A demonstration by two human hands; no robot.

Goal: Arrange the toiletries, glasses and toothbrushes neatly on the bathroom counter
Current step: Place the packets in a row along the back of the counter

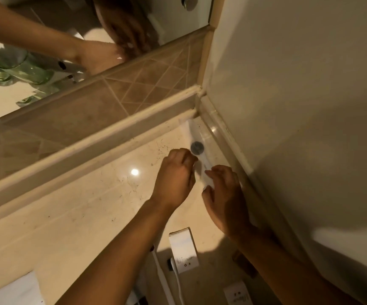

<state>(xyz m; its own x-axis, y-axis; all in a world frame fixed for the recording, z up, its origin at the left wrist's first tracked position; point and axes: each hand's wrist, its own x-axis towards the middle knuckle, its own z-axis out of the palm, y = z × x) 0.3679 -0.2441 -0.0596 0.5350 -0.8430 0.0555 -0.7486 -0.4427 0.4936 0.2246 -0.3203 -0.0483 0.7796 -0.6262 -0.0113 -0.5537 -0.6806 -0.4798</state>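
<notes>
A long white packet [197, 137] with a grey round mark lies on the beige marble counter [79, 216], along the right wall, its far end in the corner. My left hand [175, 175] pinches its left edge with fingers curled. My right hand [224, 194] grips its near end from the right. A white toiletry box [183, 249] lies nearer to me between my forearms. A white toothbrush [162, 280] lies beside it on the left. Green glasses [13, 67] show only as a mirror reflection at upper left.
A tiled backsplash [90, 111] and a mirror [68, 23] run along the back. A plain wall [299, 106] closes the right side. A second small white box [237, 293] lies at the bottom edge, and a white cloth [13, 291] at the bottom left.
</notes>
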